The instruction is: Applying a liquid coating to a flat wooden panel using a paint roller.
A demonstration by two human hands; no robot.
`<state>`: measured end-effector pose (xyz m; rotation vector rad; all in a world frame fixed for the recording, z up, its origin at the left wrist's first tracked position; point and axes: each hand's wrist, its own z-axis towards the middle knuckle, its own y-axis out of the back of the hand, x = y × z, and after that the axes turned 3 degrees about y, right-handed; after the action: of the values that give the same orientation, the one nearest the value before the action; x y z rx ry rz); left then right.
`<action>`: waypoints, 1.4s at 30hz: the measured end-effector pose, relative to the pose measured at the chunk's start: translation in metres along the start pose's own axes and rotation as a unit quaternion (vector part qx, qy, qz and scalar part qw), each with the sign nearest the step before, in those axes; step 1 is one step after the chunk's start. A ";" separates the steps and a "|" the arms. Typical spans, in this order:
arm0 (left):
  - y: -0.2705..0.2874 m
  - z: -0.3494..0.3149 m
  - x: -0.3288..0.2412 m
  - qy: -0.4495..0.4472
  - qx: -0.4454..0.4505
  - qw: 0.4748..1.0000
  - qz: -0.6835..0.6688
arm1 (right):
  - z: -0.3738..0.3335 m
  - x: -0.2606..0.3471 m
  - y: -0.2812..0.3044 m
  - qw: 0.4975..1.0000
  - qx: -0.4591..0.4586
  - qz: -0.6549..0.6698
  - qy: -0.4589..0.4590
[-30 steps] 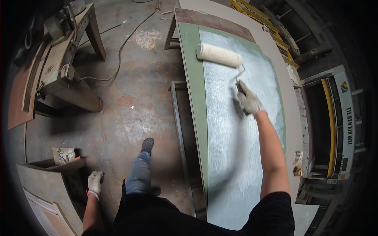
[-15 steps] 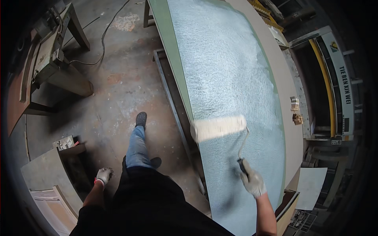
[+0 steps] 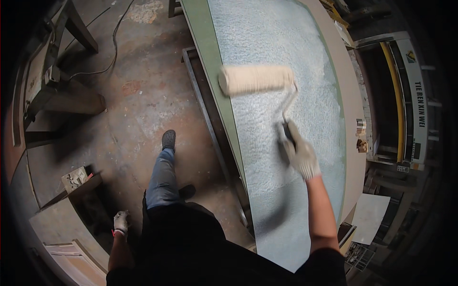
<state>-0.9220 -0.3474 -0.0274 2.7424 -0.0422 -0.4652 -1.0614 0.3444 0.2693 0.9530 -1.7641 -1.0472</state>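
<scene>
My right hand (image 3: 302,153), in a pale knitted glove, is closed around the dark handle of a paint roller (image 3: 257,80). The roller's long cream sleeve lies across the wet, glossy pale-blue surface (image 3: 286,186), and its left end reaches over the green border (image 3: 210,43). A thin bent wire frame joins sleeve and handle. Low on the left, well away from the panel, my left hand (image 3: 121,222) hangs beside my leg in a similar glove. Its fingers are curled, with nothing visible in them.
The long panel rests on a metal frame (image 3: 202,95). Small wooden blocks (image 3: 361,143) sit along its beige right margin (image 3: 350,176). Left of me stand a workbench (image 3: 62,97) and a grey board (image 3: 69,226); a cable (image 3: 114,43) crosses the floor. A machine with a yellow bar (image 3: 393,95) stands right.
My right hand has pushed the roller away from me, up along the pale-blue surface and slightly left. My left hand has shifted slightly down and left.
</scene>
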 end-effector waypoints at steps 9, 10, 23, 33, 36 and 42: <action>-0.066 0.021 -0.159 -0.214 0.082 0.973 0.009 | 0.185 0.048 0.030 1.000 -0.018 0.004 -0.002; -0.066 0.022 -0.169 -0.253 0.065 0.965 -0.012 | 0.165 0.063 0.033 0.999 -0.001 0.054 -0.009; -0.042 -0.020 -0.035 -0.240 0.121 0.944 0.192 | -0.347 -0.134 -0.036 0.998 -0.029 -0.030 0.039; 0.009 -0.019 0.029 0.022 0.125 0.985 0.119 | -0.317 -0.118 -0.029 0.995 0.067 -0.046 -0.052; -0.014 -0.025 -0.009 -0.046 0.019 0.993 0.110 | -0.217 -0.089 -0.023 0.999 0.009 0.025 -0.021; -0.007 -0.009 -0.036 -0.014 0.037 0.999 0.025 | -0.027 -0.034 0.014 1.000 0.012 -0.001 0.004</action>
<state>-0.9534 -0.3347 -0.0110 2.7994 -0.1383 -0.4974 -1.0269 0.3726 0.2808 0.9717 -1.7733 -1.0245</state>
